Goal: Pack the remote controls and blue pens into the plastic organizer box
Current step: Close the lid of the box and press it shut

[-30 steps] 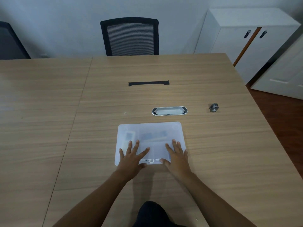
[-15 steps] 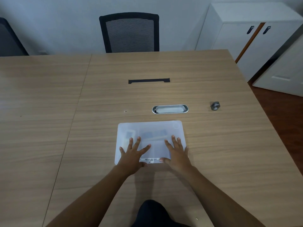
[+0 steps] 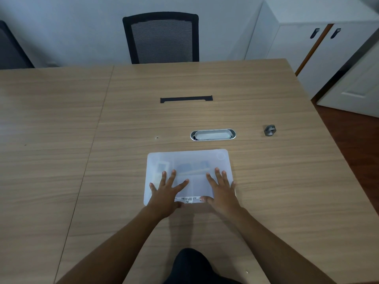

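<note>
A frosted plastic organizer box (image 3: 189, 162) lies on the near middle of the long wooden table (image 3: 266, 201), both hands flat on its lid: left hand (image 3: 166, 194) on the left half, right hand (image 3: 222, 191) on the right. Behind it sits an oval metal cable grommet (image 3: 212, 134), farther back a narrow black slot cover (image 3: 186, 99). A small grey metal fitting (image 3: 269, 130) lies well to the right. A black mesh office chair (image 3: 161, 37) stands behind the table, a white cabinet (image 3: 307, 48) to its right.

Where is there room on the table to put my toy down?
Left of the organizer box the table is bare. Between the box and the small grey object too. Crowded only where both hands press the lid.

Chair (image 3: 161, 37), cabinet (image 3: 320, 48), grommet (image 3: 212, 135)
</note>
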